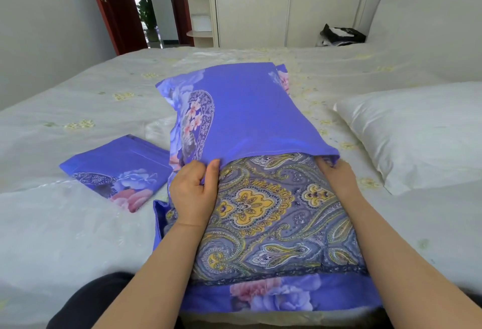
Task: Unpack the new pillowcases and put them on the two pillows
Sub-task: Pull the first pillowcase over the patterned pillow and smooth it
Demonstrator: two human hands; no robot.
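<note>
**Purple pillowcase half over a paisley pillow**

Both hands grip the pillowcase (pixel 247 109) opening: left hand (pixel 194 187) pinches its edge, right hand (pixel 336 174) curls inside, over the pillow (pixel 273 219). Farther off, 1 folded pillowcase (pixel 117 172) lies left, 1 white pillow (pixel 417 133) right.

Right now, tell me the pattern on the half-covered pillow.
Yellow and grey-blue paisley pillow, head view.

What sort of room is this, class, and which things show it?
Most likely a home bedroom: a wide bed with a headboard, a bare pillow on it, and a wardrobe behind.
</note>
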